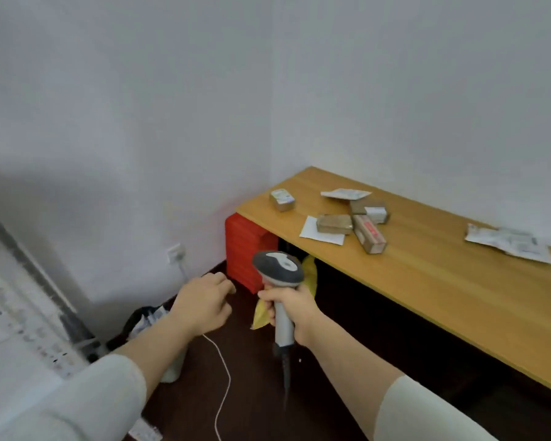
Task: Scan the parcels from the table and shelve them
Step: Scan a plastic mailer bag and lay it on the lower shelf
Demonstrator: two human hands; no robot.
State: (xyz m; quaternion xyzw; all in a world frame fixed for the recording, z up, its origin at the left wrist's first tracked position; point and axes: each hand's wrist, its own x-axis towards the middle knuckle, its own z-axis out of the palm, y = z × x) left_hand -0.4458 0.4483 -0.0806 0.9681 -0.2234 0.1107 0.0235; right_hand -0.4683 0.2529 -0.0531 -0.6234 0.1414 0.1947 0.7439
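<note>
right hand (288, 308) gripping a grey handheld barcode scanner (279, 272), left hand (201, 302) empty with fingers loosely curled, small cardboard parcels (352, 226) scattered on the long wooden counter (427, 275)

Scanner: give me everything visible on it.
The scanner is a handheld pistol type with a dark grey oval head, a white patch on top and a lighter grey handle, plastic by the look. It stands upright, head tipped away, in the right hand, over the floor left of the table. A dark cable hangs from its base.
</note>
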